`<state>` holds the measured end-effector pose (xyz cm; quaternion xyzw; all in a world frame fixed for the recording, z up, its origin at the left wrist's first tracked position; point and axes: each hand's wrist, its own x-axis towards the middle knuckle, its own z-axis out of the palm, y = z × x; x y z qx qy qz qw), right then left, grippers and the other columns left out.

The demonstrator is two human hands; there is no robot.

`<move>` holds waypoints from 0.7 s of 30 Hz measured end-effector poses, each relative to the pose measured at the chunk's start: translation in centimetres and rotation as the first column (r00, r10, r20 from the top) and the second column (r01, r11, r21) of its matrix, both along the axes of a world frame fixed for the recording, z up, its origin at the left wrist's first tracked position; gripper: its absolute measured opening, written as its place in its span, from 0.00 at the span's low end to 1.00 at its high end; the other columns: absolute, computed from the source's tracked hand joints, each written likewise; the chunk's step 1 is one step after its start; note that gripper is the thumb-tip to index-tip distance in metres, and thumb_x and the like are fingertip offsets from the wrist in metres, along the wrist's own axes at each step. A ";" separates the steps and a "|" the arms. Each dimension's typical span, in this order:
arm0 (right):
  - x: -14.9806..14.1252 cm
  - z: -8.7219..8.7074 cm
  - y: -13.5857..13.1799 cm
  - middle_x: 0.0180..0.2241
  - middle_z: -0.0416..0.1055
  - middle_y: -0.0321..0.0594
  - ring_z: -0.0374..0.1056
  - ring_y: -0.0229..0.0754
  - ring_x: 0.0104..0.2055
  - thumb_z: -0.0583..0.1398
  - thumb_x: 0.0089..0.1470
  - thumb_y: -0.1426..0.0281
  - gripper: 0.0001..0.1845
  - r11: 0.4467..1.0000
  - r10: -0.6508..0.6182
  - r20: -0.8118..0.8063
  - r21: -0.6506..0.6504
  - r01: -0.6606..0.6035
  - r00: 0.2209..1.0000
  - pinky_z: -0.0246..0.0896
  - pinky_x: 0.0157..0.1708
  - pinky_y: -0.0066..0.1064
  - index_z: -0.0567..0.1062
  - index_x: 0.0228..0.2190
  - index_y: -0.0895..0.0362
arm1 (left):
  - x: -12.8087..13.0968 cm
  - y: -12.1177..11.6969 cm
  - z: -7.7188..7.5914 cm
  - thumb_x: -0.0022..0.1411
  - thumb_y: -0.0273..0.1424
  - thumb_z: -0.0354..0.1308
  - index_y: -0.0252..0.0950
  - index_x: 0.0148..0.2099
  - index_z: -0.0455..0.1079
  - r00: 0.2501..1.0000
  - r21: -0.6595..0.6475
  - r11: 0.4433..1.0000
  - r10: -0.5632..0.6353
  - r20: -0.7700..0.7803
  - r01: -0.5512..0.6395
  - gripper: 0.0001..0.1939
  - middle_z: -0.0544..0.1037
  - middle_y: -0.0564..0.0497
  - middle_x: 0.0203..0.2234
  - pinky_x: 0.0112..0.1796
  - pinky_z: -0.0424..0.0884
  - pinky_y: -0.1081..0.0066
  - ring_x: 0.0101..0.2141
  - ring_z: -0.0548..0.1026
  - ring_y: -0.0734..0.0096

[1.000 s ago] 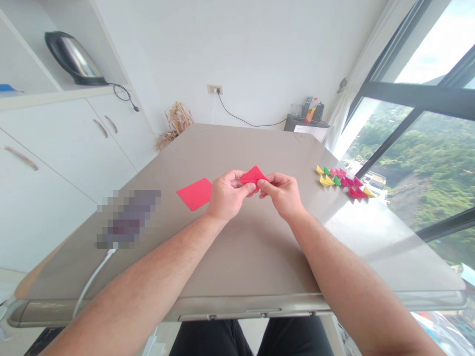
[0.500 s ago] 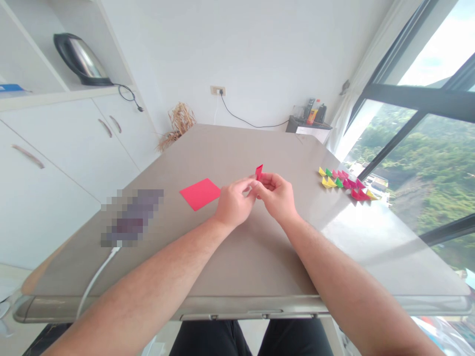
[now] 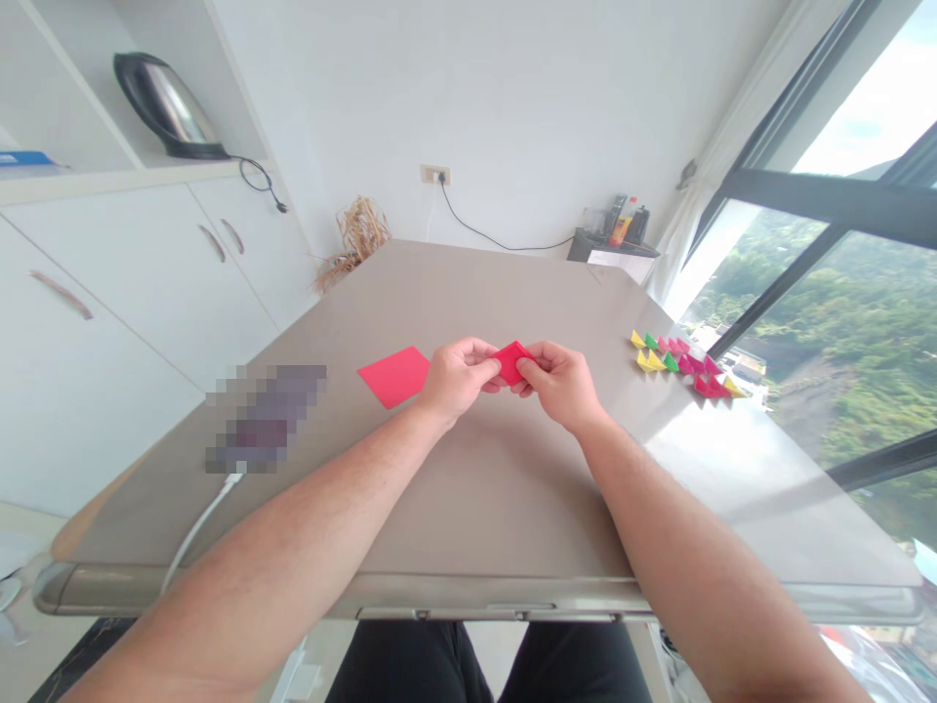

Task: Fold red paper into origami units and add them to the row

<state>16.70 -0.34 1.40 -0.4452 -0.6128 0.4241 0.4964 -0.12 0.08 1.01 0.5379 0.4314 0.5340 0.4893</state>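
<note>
Here are the two hands at the centre of the frame, close together, the left hand [image 3: 452,379] and the right hand [image 3: 567,386] both pinching one small folded red paper [image 3: 511,364] between thumbs and fingers. The paper sits right between them, held from either side, neither hand clearly nearer; it shows as a diamond with one corner pointing to the top of the frame, its side corners hidden by fingers, and no clear long axis to be read. Just outward, left of centre, a flat red sheet [image 3: 393,377] lies on the table [image 3: 483,508], slanting up toward the right, its right end hidden behind the left hand, which is much the nearer one. Farther out, right of the right hand and well apart from it, small folded paper shapes [image 3: 649,361] in yellow, green, pink and red stand in slanting rows.
</note>
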 end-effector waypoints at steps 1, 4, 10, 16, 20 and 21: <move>0.1 -0.1 0.1 0.24 0.78 0.38 0.72 0.39 0.26 0.63 0.52 0.64 0.10 1.000 0.011 -0.006 0.007 -0.011 1.000 0.70 0.28 0.32 0.80 0.33 0.57 | 0.0 -0.1 0.1 0.52 0.31 0.65 0.35 0.36 0.75 1.000 -0.007 1.000 -0.017 0.009 0.017 0.08 0.82 0.48 0.26 0.31 0.77 0.67 0.27 0.81 0.66; 0.6 -0.2 0.2 0.26 0.78 0.37 0.73 0.39 0.27 0.65 0.52 0.62 0.13 0.998 0.060 -0.042 -0.002 -0.060 0.997 0.72 0.31 0.34 0.83 0.36 0.56 | 0.0 -0.1 0.2 0.51 0.31 0.65 0.35 0.36 0.76 0.999 -0.007 1.000 -0.029 0.034 0.029 0.08 0.81 0.48 0.24 0.31 0.77 0.67 0.26 0.80 0.66; 0.9 -0.1 0.1 0.29 0.80 0.38 0.76 0.42 0.32 0.68 0.48 0.64 0.12 0.989 0.144 -0.166 -0.022 -0.150 0.976 0.76 0.37 0.39 0.85 0.35 0.53 | 0.1 -0.1 0.4 0.49 0.27 0.63 0.36 0.33 0.75 0.996 0.009 1.000 0.027 0.080 -0.028 0.06 0.80 0.50 0.22 0.30 0.77 0.67 0.24 0.79 0.68; 1.2 0.1 -0.1 0.29 0.81 0.39 0.77 0.43 0.34 0.64 0.46 0.72 0.11 0.984 0.159 -0.207 -0.042 -0.172 0.965 0.76 0.38 0.39 0.86 0.32 0.53 | 0.0 -0.3 0.8 0.48 0.27 0.64 0.34 0.33 0.75 0.991 -0.062 0.998 0.010 0.131 -0.002 0.06 0.81 0.49 0.24 0.31 0.78 0.65 0.25 0.80 0.66; 1.3 0.4 -0.4 0.28 0.81 0.38 0.76 0.43 0.33 0.62 0.45 0.73 0.13 0.991 0.129 -0.137 -0.029 -0.134 0.982 0.75 0.39 0.39 0.86 0.31 0.53 | -0.1 -0.4 0.9 0.52 0.31 0.65 0.34 0.33 0.75 0.987 -0.069 0.997 -0.036 0.154 0.047 0.06 0.82 0.47 0.27 0.33 0.79 0.64 0.28 0.82 0.64; 1.2 0.5 -0.4 0.28 0.80 0.38 0.76 0.43 0.33 0.62 0.45 0.72 0.12 0.992 0.123 -0.127 -0.026 -0.127 0.984 0.75 0.39 0.40 0.86 0.30 0.54 | -0.1 -0.5 0.9 0.52 0.32 0.66 0.34 0.33 0.75 0.989 -0.057 0.997 -0.039 0.144 0.048 0.08 0.82 0.47 0.28 0.33 0.79 0.64 0.29 0.82 0.64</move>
